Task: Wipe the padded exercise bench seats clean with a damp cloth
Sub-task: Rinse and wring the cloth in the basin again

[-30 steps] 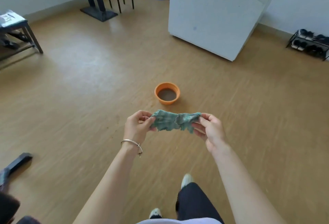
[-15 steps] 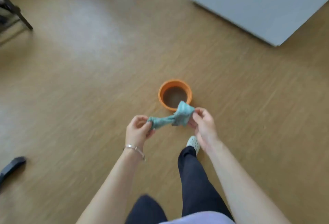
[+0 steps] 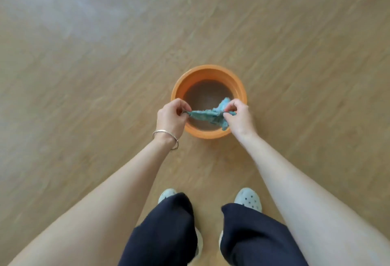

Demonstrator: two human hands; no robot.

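We work from one view, a wide-angle camera worn on the person's head. It faces forward and steeply down, almost straight along the body to the wooden floor [image 3: 84, 75]. Both forearms run up from the lower corners to the left hand [image 3: 172, 117] and right hand [image 3: 238, 119] near mid-frame, with the cloth [image 3: 202, 115] pinched between them. The orange basin [image 3: 207, 69] lies directly beneath the hands, close to the lens. The shoes [image 3: 249, 199] sit near the bottom edge. We see only floor in the upper half.

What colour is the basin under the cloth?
Orange basin, seen best in the head view; murky water inside.
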